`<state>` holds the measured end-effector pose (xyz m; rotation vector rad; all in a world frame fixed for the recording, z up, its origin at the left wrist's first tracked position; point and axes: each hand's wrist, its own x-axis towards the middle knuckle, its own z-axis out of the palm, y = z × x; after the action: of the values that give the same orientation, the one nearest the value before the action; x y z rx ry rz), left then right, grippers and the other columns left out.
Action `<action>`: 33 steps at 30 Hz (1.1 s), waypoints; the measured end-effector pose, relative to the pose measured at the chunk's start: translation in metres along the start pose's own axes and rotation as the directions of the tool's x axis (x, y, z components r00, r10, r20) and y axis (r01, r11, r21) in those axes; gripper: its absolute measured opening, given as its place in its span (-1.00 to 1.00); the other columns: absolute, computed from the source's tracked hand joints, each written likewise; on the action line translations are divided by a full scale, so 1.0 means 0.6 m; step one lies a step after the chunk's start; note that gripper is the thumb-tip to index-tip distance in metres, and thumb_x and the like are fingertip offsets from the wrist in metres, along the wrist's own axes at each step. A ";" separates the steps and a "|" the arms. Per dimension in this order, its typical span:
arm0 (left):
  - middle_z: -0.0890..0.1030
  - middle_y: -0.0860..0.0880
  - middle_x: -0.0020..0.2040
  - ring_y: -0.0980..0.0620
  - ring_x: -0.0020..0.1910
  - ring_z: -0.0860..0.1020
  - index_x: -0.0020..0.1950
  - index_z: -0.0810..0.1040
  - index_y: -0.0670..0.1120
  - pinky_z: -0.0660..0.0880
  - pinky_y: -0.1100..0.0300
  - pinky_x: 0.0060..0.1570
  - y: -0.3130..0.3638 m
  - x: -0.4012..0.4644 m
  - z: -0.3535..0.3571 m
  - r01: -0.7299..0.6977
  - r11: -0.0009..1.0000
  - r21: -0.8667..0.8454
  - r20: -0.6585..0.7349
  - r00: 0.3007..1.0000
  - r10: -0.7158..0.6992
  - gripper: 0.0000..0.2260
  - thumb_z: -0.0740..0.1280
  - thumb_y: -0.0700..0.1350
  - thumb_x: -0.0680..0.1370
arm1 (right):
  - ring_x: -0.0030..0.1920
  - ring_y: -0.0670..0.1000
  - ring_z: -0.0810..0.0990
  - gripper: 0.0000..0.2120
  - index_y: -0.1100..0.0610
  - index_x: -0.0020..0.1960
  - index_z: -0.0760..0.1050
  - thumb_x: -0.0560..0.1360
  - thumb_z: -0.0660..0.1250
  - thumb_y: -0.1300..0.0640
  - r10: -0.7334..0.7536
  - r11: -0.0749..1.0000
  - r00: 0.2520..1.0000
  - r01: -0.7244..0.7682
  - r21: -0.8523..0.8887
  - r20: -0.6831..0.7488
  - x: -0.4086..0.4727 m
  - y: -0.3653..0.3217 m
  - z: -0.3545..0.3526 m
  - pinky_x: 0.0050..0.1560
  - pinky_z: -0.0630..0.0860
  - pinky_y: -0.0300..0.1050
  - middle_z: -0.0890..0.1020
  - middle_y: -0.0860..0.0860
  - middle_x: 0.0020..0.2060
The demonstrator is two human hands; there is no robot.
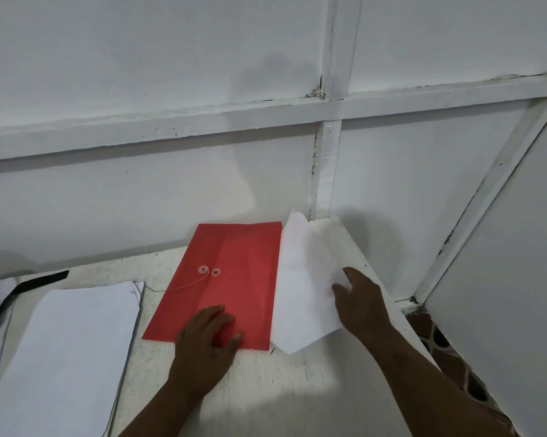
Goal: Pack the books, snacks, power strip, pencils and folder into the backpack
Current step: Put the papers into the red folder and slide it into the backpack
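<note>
Head view: left hand (207,334) presses flat on unlabelled red folder (225,285); right hand (359,299) pinches white paper (303,279).

Red string-tie folder (231,279) lies flat on the table.

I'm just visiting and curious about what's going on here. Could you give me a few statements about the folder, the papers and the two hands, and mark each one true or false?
1. The left hand rests on the red folder. True.
2. The right hand is on the folder's string clasp. False: it touches the loose white sheets to the right of the folder.
3. A white paper stack lies left of the folder. True.
4. The folder stands upright against the wall. False: it lies flat on the white table.
5. The clasp's string is wound shut. False: it trails loose to the left.
</note>
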<state>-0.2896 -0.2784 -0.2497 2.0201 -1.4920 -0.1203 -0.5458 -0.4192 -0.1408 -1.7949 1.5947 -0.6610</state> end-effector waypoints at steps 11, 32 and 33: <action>0.63 0.09 0.04 0.02 0.06 0.59 0.15 0.60 0.10 0.48 0.02 0.14 0.117 0.062 -0.036 0.217 0.968 -0.130 0.115 0.972 -0.203 -0.46 0.01 0.41 0.53 | -0.20 -0.23 0.51 -0.92 0.02 0.02 0.45 0.59 0.32 0.16 -0.185 0.961 0.947 0.230 0.154 -0.263 -0.021 -0.023 -0.085 -0.31 0.38 -0.48 0.52 -0.21 -0.21; 0.58 0.28 0.15 0.22 0.13 0.58 0.31 0.28 0.45 0.51 0.18 0.12 -0.027 -0.047 -0.183 0.395 0.758 -0.520 -0.018 0.882 -0.472 -0.42 0.36 -0.19 0.58 | -0.02 -0.15 0.62 -0.48 -0.15 0.32 0.40 0.52 0.32 0.35 -0.262 0.915 0.935 0.162 0.371 0.240 -0.093 -0.088 0.174 -0.15 0.53 -0.41 0.55 -0.18 0.21; 0.59 0.25 0.12 0.20 0.10 0.59 0.35 0.24 0.45 0.51 0.21 0.05 -0.046 -0.057 -0.196 0.405 0.759 -0.510 -0.030 0.874 -0.486 -0.40 0.37 -0.18 0.58 | -0.03 -0.16 0.61 -0.49 -0.13 0.32 0.42 0.52 0.30 0.35 -0.272 0.919 0.927 0.169 0.357 0.260 -0.099 -0.100 0.194 -0.17 0.52 -0.42 0.54 -0.18 0.22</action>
<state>-0.2299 -0.1939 -0.1788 1.8599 -0.7427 -0.4735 -0.4289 -0.3415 -0.1713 -1.7385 1.0161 -0.6703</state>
